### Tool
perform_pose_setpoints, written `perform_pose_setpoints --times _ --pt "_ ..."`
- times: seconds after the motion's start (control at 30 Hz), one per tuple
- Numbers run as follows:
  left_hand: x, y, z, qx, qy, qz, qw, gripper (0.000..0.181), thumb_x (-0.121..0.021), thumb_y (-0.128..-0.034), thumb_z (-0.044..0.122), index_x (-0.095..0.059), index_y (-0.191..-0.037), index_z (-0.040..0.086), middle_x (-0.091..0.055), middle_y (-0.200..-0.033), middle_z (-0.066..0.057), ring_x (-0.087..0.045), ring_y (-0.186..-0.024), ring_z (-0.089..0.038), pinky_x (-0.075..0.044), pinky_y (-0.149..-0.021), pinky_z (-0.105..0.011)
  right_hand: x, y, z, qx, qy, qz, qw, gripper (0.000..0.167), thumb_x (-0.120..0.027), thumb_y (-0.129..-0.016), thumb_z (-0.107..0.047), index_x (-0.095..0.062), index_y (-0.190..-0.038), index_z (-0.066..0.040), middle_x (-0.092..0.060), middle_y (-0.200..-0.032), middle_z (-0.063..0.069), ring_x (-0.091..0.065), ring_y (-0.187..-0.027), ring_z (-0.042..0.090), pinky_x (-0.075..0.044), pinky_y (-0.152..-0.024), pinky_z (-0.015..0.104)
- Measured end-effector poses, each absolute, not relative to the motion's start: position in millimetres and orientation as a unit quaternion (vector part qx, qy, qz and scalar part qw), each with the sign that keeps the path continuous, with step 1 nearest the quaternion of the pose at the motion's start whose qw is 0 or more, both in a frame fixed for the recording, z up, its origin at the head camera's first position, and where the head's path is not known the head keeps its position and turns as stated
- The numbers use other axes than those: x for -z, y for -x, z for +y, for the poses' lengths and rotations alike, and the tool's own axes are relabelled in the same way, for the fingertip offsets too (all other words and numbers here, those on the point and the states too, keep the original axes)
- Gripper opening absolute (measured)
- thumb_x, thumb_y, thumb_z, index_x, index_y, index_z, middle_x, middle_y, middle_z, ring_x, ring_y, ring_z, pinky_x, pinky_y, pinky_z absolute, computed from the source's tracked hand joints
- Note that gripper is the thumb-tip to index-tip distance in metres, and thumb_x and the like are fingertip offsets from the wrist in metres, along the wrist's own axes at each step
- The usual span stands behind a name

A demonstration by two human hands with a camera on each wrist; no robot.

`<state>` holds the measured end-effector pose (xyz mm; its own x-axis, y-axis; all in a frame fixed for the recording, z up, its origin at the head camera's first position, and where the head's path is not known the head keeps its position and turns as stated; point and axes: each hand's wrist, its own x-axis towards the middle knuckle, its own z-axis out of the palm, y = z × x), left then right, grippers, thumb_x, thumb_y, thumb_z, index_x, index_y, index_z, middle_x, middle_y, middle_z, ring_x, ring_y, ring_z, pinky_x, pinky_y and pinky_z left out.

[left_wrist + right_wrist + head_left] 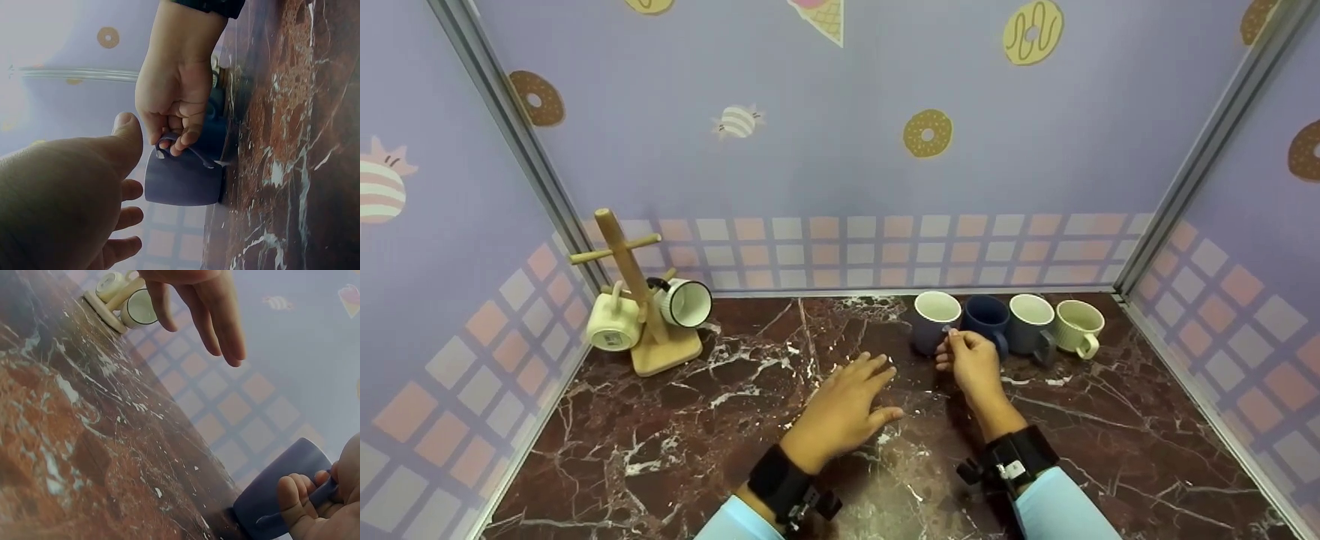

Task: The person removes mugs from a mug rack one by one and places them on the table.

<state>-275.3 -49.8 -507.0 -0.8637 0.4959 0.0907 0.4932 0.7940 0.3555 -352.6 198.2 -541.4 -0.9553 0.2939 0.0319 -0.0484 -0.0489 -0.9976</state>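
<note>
In the head view a grey-purple mug [930, 334] with a white inside stands at the left end of a row of mugs. My right hand [976, 371] pinches its handle, and the left wrist view shows thumb and fingers curled round the handle of this mug [183, 180]. To the left of it my left hand [844, 409] hovers above the marble surface, fingers spread, holding nothing. The right wrist view has the fingers of the left hand [205, 312] hanging extended, apart from the mug [289, 478].
A dark blue mug [985, 315], a grey mug [1030, 322] and a cream mug [1078, 328] stand right of the held one. On the far left, a wooden rack [664, 352] bears a pale yellow mug [613, 322] and a black-rimmed white mug [688, 303]. Patterned walls surround the marble surface.
</note>
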Motion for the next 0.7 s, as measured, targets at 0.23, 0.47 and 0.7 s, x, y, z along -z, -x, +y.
perform_pose_setpoints --times 0.23,0.47,0.7 --pt "512.3 274.0 -45.6 -0.189 -0.27 0.944 0.016 0.075 -0.068 -0.1083 0.057 -0.05 -0.172 0.022 -0.034 -0.187 -0.002 -0.032 -0.175 -0.031 -0.028 -0.142 -0.06 545.9 356.1 200.9 -0.706 0.091 -0.689 0.134 0.033 -0.057 -0.119 -0.011 -0.069 -0.1 0.014 -0.076 -0.082 0.01 -0.075 -0.066 0.011 -0.068 -0.062 0.024" --pt "515.1 273.7 -45.1 -0.185 -0.279 0.942 0.019 0.075 -0.069 -0.1078 0.058 -0.053 -0.17 0.02 -0.039 -0.185 -0.005 -0.036 -0.173 -0.033 -0.035 -0.14 -0.058 546.1 354.5 200.8 -0.694 0.08 -0.704 0.129 0.035 -0.061 -0.118 -0.015 -0.073 -0.104 0.015 -0.083 -0.092 0.021 -0.08 -0.069 0.013 -0.069 -0.065 0.024" --pt "516.3 273.5 -45.3 -0.185 -0.275 0.943 0.027 0.074 -0.068 -0.1085 0.058 -0.053 -0.17 0.02 -0.039 -0.185 -0.005 -0.036 -0.173 -0.033 -0.036 -0.14 -0.057 544.4 353.2 199.1 -0.689 0.079 -0.71 0.124 0.035 -0.064 -0.117 -0.016 -0.075 -0.104 0.014 -0.085 -0.098 0.027 -0.083 -0.072 0.014 -0.069 -0.066 0.025"
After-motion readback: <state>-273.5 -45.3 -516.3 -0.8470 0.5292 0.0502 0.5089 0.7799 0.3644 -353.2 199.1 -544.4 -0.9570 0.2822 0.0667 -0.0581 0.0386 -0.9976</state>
